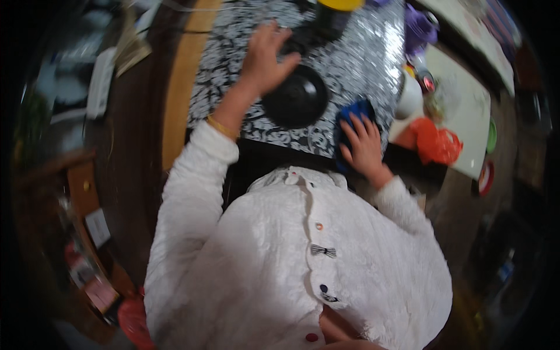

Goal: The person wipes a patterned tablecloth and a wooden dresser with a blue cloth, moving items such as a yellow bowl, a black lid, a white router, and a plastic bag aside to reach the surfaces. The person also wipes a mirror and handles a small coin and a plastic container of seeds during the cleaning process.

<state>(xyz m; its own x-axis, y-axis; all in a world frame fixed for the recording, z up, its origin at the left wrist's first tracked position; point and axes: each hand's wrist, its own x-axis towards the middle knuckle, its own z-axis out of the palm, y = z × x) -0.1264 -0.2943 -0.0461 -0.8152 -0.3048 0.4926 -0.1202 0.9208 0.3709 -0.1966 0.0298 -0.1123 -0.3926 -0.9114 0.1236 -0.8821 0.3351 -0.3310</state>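
Over the black-and-white patterned tabletop [358, 65], my left hand [269, 61] is spread, fingers apart, holding nothing. It is beside a round black dish or pan [297, 97], whose exact kind I cannot tell. My right hand [365, 142] lies with spread fingers on a blue cloth [362, 107] at the near right edge of the tabletop. The cloth looks flattened under the palm and fingers. A dark container with a yellow top [341, 4] stands at the far side, blurred.
Right of the patterned top, a pale surface [470, 92] holds an orange-red plastic bag [439, 142], a white bowl [409, 95] and a clear bag [437, 98]. A purple object [419, 28] is behind them. A wooden edge [181, 87] runs along the left.
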